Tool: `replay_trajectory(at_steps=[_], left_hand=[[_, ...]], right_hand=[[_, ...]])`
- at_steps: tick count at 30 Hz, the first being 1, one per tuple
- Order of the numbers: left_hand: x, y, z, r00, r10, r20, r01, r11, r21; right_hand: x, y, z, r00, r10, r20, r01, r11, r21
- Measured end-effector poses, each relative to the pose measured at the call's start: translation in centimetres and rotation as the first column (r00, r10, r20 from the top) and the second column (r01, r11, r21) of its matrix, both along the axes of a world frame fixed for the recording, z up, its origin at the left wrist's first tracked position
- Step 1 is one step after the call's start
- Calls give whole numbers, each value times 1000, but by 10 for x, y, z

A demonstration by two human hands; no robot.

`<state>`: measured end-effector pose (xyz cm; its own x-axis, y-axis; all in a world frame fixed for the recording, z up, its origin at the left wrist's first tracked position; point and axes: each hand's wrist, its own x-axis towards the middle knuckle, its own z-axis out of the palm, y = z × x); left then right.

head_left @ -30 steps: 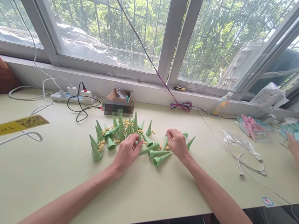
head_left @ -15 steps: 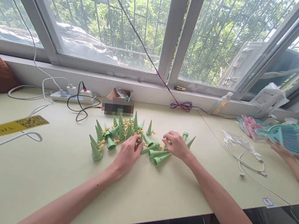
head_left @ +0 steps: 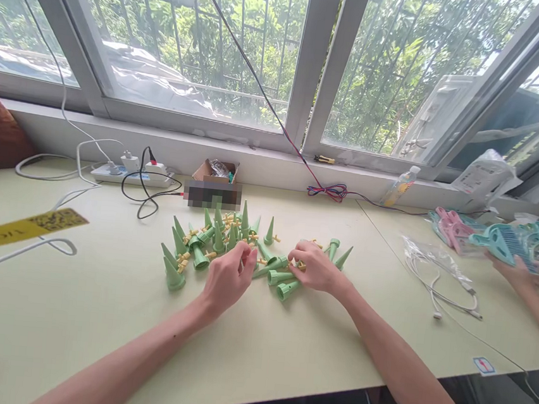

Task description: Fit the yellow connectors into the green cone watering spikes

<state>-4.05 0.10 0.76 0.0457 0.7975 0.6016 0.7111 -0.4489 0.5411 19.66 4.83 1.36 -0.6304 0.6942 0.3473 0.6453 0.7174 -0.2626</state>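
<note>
The right hand [head_left: 316, 267] has dipped nearer the left hand [head_left: 228, 277], apparently bringing the lying green cones [head_left: 279, 278] within its curled fingers' reach; upright cones [head_left: 244, 220] stand beyond the bent-fingered left, both grips unclear.

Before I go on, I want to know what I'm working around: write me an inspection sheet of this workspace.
Surface: pale table, small sticker near its front edge.
Job's things: green cones with yellowish pieces, clustered, some upright, some lying.
Clutter: open box behind the cones; bottle near the sill.
Hands: left hand and right hand at the cluster, fingers curled; grip unclear.
Cables: black cable by the power strip; coiled red-and-blue wire behind the cones.
Surroundings: barred windows, greenery outside; another person's hand at a blue-green brush, right.
</note>
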Motion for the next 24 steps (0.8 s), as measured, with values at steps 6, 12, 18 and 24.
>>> replay_trajectory(at_steps=[6, 12, 18, 24], left_hand=[[5, -5, -8, 920, -324, -221, 329, 944, -16], [8, -11, -8, 811, -468, -350, 475, 877, -72], [7, -9, -5, 862, -417, -287, 430, 903, -19], [7, -7, -7, 891, -390, -231, 397, 918, -14]], right_hand=[[0, 2, -3, 1000, -19, 19, 19, 1000, -8], [0, 2, -6, 999, -31, 33, 32, 999, -26], [-1, 3, -5, 997, -77, 19, 77, 997, 28], [-3, 3, -3, 968, -241, -70, 246, 967, 63]])
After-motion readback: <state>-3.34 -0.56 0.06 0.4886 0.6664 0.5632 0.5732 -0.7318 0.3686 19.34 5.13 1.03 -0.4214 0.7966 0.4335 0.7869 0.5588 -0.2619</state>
